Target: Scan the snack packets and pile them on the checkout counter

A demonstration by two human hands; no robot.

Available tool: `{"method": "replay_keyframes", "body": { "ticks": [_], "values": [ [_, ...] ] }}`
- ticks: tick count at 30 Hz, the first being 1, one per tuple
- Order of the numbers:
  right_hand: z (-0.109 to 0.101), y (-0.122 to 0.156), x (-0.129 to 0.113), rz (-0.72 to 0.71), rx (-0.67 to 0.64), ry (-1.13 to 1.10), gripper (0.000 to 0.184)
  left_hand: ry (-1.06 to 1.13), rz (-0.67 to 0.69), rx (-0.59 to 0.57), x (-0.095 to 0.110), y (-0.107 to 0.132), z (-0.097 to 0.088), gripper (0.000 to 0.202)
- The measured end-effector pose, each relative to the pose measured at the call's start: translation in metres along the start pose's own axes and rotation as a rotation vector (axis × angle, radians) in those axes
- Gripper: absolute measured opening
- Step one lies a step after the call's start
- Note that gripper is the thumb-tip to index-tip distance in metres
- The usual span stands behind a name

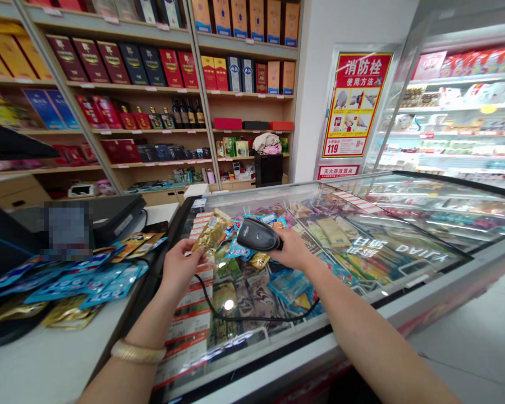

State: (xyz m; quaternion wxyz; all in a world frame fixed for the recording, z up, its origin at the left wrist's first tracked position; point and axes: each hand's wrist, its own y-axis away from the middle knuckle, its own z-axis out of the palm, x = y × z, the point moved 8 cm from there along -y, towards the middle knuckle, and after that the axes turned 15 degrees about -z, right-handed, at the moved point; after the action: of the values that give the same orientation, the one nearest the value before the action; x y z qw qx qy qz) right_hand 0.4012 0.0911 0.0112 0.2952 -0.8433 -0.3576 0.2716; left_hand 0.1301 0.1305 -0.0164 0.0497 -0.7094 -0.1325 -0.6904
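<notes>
My left hand (pixel 184 269) is closed on a gold snack packet (pixel 210 231), held up over the glass lid of a chest freezer (pixel 404 280). My right hand (pixel 292 249) grips a black barcode scanner (pixel 258 235) whose head points toward the packet. The scanner's black cable (pixel 235 315) loops down across the glass. Several blue and gold packets (pixel 278 280) lie on the lid between and below my hands.
A white counter (pixel 46 359) at left carries a spread of blue and gold packets (pixel 79 283) and a black till machine (pixel 113 216). Shelves of boxed goods and bottles (pixel 151 84) stand behind. An open refrigerated display (pixel 458 112) is at right, by a red fire-hydrant poster (pixel 356 104).
</notes>
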Motion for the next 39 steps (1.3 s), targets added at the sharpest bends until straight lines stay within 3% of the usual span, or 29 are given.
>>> {"method": "replay_keyframes", "body": {
  "ticks": [15, 19, 22, 28, 33, 36, 39],
  "values": [
    [0.003, 0.002, 0.003, 0.017, -0.017, -0.003, 0.022, 0.0, 0.043, 0.047, 0.001, -0.002, -0.004, 0.027],
    [0.003, 0.002, 0.002, 0.009, -0.014, -0.012, 0.023, -0.013, 0.143, 0.148, 0.014, -0.001, -0.016, 0.025],
    [0.003, 0.002, 0.002, 0.001, -0.022, -0.018, 0.024, -0.092, 0.228, 0.308, 0.034, 0.004, -0.046, 0.026],
    [0.003, 0.003, -0.001, -0.018, -0.012, 0.028, 0.021, -0.658, 0.532, 0.745, 0.09, 0.042, -0.141, 0.027],
    [0.001, 0.003, -0.003, -0.018, 0.013, 0.043, 0.02, -0.828, 0.519, 1.029, 0.109, 0.061, -0.226, 0.027],
    [0.002, 0.003, -0.002, -0.028, 0.013, 0.026, 0.018, -0.873, 0.412, 1.061, 0.107, 0.054, -0.254, 0.027],
    [0.002, 0.004, 0.001, -0.022, 0.017, 0.031, 0.015, -0.936, 0.404, 0.999, 0.1, 0.044, -0.259, 0.027]
  ]
}}
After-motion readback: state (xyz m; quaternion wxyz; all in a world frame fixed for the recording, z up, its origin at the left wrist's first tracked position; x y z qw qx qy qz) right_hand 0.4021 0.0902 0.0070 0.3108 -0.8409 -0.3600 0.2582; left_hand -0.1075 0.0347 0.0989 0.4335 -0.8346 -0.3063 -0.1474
